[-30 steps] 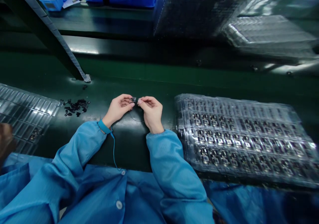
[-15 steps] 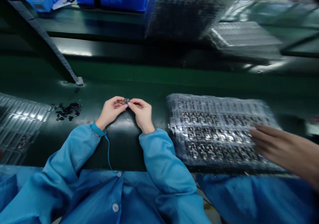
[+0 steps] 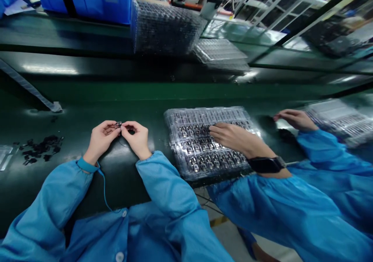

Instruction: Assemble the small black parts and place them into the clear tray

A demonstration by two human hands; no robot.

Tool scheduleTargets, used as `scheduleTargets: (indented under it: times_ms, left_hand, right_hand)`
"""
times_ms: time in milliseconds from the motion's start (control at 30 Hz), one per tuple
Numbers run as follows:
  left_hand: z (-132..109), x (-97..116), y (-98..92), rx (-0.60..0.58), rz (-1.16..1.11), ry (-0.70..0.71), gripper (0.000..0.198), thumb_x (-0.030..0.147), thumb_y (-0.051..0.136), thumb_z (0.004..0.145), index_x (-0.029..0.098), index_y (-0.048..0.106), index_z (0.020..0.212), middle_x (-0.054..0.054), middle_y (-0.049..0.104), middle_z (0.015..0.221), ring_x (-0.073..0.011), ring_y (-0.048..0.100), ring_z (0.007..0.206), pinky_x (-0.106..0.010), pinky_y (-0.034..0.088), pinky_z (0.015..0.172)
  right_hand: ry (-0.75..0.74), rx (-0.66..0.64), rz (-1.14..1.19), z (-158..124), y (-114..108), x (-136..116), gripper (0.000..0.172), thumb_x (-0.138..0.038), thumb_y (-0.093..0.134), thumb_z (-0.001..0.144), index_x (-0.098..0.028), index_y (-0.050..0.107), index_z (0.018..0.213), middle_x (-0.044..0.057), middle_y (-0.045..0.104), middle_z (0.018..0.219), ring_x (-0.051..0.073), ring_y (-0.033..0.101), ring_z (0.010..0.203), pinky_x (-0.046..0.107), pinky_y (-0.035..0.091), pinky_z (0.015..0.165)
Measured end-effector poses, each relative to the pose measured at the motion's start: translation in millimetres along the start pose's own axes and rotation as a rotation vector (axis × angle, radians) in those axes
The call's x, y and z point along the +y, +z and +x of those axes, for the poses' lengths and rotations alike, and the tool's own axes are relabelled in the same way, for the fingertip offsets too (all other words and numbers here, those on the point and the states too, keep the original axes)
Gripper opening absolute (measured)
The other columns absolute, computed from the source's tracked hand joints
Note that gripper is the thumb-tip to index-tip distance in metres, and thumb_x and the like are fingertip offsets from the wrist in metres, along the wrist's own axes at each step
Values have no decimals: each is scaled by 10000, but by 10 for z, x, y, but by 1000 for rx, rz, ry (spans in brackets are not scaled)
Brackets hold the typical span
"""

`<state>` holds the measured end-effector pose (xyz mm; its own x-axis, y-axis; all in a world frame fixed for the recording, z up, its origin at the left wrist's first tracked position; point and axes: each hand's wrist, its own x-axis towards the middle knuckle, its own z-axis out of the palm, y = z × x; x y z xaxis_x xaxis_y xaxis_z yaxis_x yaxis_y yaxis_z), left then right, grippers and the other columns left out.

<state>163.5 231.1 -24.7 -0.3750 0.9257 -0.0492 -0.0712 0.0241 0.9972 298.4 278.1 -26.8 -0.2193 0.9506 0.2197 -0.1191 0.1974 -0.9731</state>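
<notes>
Between the fingertips of both hands is a small dark metallic part (image 3: 118,124), too small to name more exactly. My left hand (image 3: 101,138) pinches it from the left, a blue strap with a cord around that wrist. From the other side my right hand (image 3: 135,137) grips it between thumb and forefinger. A thin dark strand hangs below the part. Left of my hands lies a loose pile of small black pieces (image 3: 43,147) on the green bench (image 3: 131,106). To the right stands a stack of clear plastic trays (image 3: 175,118) filled with rows of small metallic parts.
A co-worker's hand (image 3: 233,135) with a dark wristwatch reaches over the tray stack; their other hand (image 3: 295,119) is farther right. More trays (image 3: 340,114) lie beyond. Blue bins (image 3: 96,1) and stacked clear trays (image 3: 166,28) occupy the shelf. A slanted post (image 3: 32,89) meets the bench at left.
The view has swung right, so everything sits farther left in it. The co-worker's hand has moved left over the tray. My hands keep their pinch on the small part.
</notes>
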Motion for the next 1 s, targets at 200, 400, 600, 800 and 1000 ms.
scheduleTargets:
  times_ms: [200, 400, 600, 800, 1000]
  left_hand:
    - [14, -33, 11, 6, -22, 35, 440, 378, 848, 668, 140, 649, 980, -72, 716, 896, -158, 684, 763, -286, 580, 741]
    - [44, -46, 20, -39, -24, 71, 345, 313, 802, 715, 135, 653, 970, -58, 706, 875, -125, 659, 732, -251, 555, 731]
    - [31, -50, 10, -57, 20, 87, 309, 296, 773, 753, 137, 651, 988, -60, 701, 884, -133, 659, 758, -255, 548, 740]
    - [-6, -69, 32, -14, 185, 175, 258, 298, 717, 814, 147, 656, 1014, -62, 708, 897, -136, 663, 757, -250, 546, 708]
    - [-55, -17, 59, 74, 425, 359, 148, 214, 667, 848, 165, 668, 988, -34, 707, 873, -113, 650, 724, -222, 529, 662]
  right_hand:
    - [-82, 27, -102, 4, -53, -12, 190, -283, 643, 865, -220, 739, 1016, 39, 715, 930, 168, 665, 819, 301, 549, 787]
    - [21, 33, -20, 74, -66, 36, 130, -280, 643, 837, -191, 707, 907, 50, 704, 909, 178, 665, 826, 312, 542, 766]
    - [93, 31, 68, 64, -41, 27, 101, -245, 694, 778, -181, 670, 853, 32, 704, 841, 171, 678, 793, 305, 550, 768]
    - [124, 23, 136, 52, -31, 9, 169, -289, 756, 768, -192, 672, 878, 39, 727, 889, 190, 709, 865, 334, 576, 835]
    - [155, 28, 144, 59, -30, 27, 215, -300, 795, 730, -190, 674, 868, 37, 730, 877, 188, 714, 851, 332, 587, 833]
